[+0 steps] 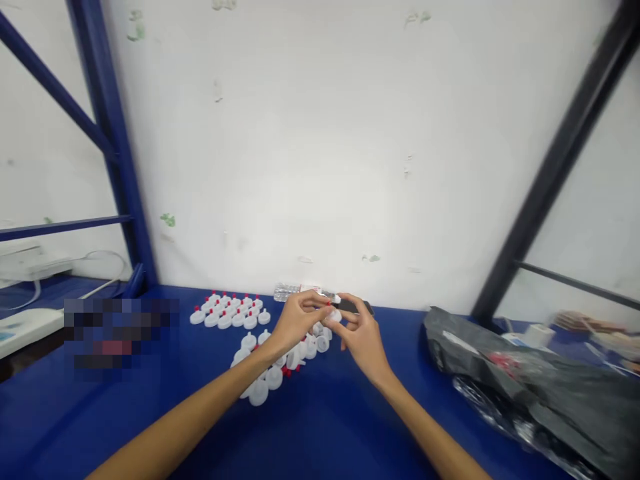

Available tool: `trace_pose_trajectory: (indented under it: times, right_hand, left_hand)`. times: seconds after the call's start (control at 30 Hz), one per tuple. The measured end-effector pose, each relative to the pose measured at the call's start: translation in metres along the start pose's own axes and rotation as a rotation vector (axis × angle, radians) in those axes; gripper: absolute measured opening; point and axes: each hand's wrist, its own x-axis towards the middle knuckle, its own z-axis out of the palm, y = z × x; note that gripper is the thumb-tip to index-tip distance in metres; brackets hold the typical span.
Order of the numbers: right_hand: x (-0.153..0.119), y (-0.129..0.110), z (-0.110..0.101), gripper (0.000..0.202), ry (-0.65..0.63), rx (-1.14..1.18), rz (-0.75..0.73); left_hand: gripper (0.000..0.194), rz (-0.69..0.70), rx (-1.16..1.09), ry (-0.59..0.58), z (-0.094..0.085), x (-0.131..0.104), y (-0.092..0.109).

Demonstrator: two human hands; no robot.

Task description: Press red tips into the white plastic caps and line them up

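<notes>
In front of my chest, my right hand (367, 343) pinches a white spout cap (334, 316) between thumb and fingers. My left hand (296, 325) meets it from the other side, fingertips closed on a small red tip (329, 304) at the cap. Whether the tip sits on the spout, I cannot tell. Below the hands lies a loose heap of white spout caps (274, 378) with several red tips (287, 371) among them. Further left, white caps topped with red tips (225, 321) stand upright in rows.
A clear plastic bottle (286, 291) lies by the wall, with a dark flat object (356, 306) beside it. Grey plastic bags (530, 387) fill the right side of the blue table (350, 427). At far left is a white device (35, 327). Blue frame posts (117, 147) rise behind.
</notes>
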Motion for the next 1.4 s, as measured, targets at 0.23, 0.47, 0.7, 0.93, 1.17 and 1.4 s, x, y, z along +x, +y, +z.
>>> trace_pose_trajectory:
  times: [0.23,0.47,0.7,0.93,1.17,1.4]
  right_hand:
    - [-0.012,-0.004,0.004,0.063,-0.076,-0.074,-0.015]
    - [-0.014,-0.001,0.001,0.048,-0.038,-0.157,-0.080]
    - [-0.014,-0.001,0.001,0.043,-0.019,-0.236,-0.140]
    - [-0.016,-0.003,0.002,0.040,-0.033,-0.264,-0.172]
    - [-0.019,-0.002,0.004,0.038,-0.087,-0.351,-0.227]
    - [-0.023,0.001,0.005,0.035,-0.142,-0.422,-0.247]
  left_hand:
    - [0.031,0.037,0.139,0.152,-0.032,-0.005,0.016]
    - [0.038,-0.034,0.534,0.446,-0.132,-0.007,0.015]
    - [0.012,-0.467,0.938,0.395,-0.219,-0.038,0.002]
    - [0.009,-0.727,1.069,0.292,-0.229,-0.045,-0.012]
    - [0.004,-0.803,1.041,0.254,-0.235,-0.040,-0.034]
    - [0.005,-0.814,1.043,0.242,-0.239,-0.039,-0.041]
